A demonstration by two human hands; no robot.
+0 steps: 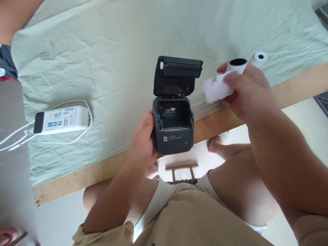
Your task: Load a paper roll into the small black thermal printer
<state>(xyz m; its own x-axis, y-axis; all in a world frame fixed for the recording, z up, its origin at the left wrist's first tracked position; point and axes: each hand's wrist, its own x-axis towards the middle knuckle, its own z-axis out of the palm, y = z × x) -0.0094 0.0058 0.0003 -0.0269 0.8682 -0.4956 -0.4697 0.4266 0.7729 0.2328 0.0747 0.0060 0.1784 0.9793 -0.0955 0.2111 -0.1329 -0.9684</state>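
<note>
A dark grey label printer (174, 141) is gripped along its left side by my left hand (145, 136), above the table's front edge. Its lid (176, 77) stands raised, and no roll shows in the bay beneath. To the right of the printer, my right hand (246, 85) has its fingers wrapped round a white paper roll (238, 66) with a dark core. A torn, loose end of paper (217, 88) hangs from this roll toward the printer, slightly blurred.
A second, smaller white roll (258, 58) lies just beyond my right hand. On the left, a white power strip (64, 120) with cables rests on the pale green cloth (115, 61). The wooden table edge (84, 172) runs across in front of my legs. Part of another person's arm (15, 17) shows at top left.
</note>
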